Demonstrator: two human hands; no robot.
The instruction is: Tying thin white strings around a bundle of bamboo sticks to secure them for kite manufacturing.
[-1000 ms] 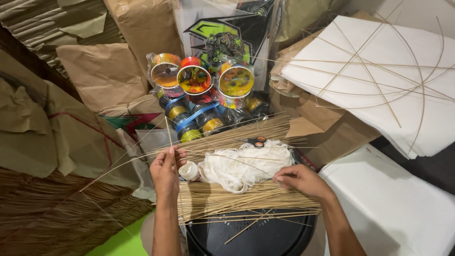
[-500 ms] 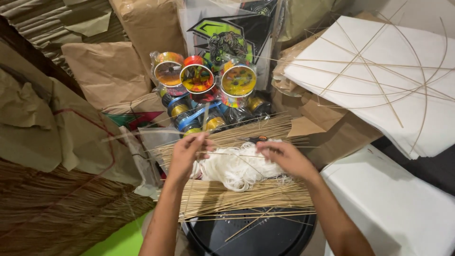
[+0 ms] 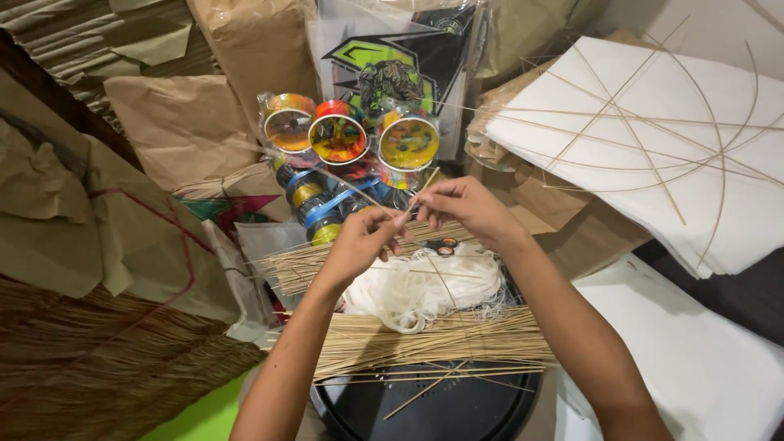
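Bamboo stick — pinched in both hands' fingers.

String bundle: white. Thin sticks: pale tan. Spools: rainbow swirls of orange, red, yellow, green; blue bands below. Round tray: black. Kite package: black and lime-green pattern. Paper sheets: white. Wrapping paper: brown.

Left hand and right hand meet above a heap of white string, pinching a thin bamboo stick between fingertips. Bundles of thin bamboo sticks lie across a round black tray. Colourful thread spools stand beyond.
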